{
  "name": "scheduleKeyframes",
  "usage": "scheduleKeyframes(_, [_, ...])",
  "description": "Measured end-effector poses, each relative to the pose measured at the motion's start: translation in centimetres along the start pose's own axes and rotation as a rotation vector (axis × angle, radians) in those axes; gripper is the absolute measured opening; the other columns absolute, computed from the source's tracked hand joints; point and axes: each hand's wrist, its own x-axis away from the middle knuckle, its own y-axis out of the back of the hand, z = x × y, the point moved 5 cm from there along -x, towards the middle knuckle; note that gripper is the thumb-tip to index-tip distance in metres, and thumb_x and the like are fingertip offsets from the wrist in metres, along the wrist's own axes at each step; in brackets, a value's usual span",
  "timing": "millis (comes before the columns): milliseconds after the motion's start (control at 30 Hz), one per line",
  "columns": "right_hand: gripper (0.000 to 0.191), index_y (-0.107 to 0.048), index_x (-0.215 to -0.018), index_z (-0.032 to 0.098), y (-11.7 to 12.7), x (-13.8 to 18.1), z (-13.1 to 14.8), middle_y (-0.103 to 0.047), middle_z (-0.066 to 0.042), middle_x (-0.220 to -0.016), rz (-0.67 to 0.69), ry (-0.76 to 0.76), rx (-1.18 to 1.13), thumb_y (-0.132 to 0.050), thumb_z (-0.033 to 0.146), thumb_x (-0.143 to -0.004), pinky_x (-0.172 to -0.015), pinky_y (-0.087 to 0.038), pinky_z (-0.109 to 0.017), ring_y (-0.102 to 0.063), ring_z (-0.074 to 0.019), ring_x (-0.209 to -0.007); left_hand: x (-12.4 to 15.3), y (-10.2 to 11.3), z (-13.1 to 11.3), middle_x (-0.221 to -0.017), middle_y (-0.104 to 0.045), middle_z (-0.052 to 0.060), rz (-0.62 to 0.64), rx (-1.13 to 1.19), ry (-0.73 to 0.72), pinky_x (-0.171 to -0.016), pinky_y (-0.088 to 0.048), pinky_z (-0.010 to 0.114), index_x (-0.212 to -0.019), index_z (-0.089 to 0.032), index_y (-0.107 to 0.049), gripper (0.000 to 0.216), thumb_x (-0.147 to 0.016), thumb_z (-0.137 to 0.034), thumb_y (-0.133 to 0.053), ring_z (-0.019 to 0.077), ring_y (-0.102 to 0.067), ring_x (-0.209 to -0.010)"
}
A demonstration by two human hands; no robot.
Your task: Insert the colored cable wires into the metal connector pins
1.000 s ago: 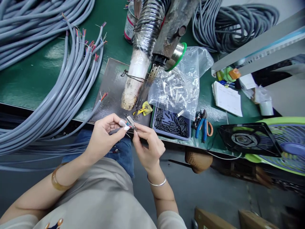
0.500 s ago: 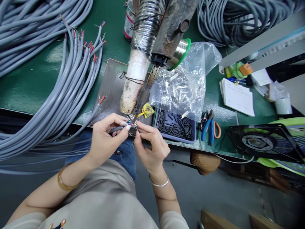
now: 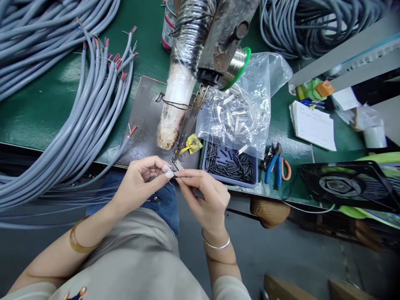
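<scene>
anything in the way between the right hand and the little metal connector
Nothing visible stands between the right hand and the metal connector: the fingertips are close beside it. The left hand crowds its other side, and the soldering iron ends just above it in view.

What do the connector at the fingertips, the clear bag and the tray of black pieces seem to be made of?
Connector: probably metal at least outside, given its silvery shine; finer parts are too small to tell.
Bag: thin, glossy plastic film, by its creases, highlights and see-through look.
Tray: likely moulded plastic, judging by its evenly coloured bluish rim and rounded corners.
</scene>
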Motion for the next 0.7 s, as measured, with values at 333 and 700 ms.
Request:
scheduleKeyframes(333, [0.014,-0.062,-0.093,0.024,1.7,1.1,-1.0,-0.075,-0.001,-0.092,-0.315,-0.150,-0.090,-0.069,0.012,-0.092,-0.062,-0.062,-0.027,-0.073,-0.0138,-0.071,0.2,0.9,0.4,-0.074,-0.070,0.001,-0.012,-0.023,0.030,-0.066,-0.053,0.018,-0.076,-0.015,-0.070,0.013,-0.074,-0.019,-0.082,0.0097,-0.063,-0.068])
scheduleKeyframes(700, [0.020,-0.059,-0.090,0.023,-1.5,0.9,0.7,-0.081,-0.009,-0.108,-0.173,0.057,0.195,-0.067,0.004,-0.089,-0.076,-0.065,-0.026,-0.079,-0.0166,-0.092,0.1,0.6,-1.2,-0.071,-0.067,0.000,-0.265,-0.193,-0.188,-0.055,-0.049,0.019,-0.071,-0.018,-0.065,0.010,-0.071,-0.017,-0.075,0.0115,-0.061,-0.065])
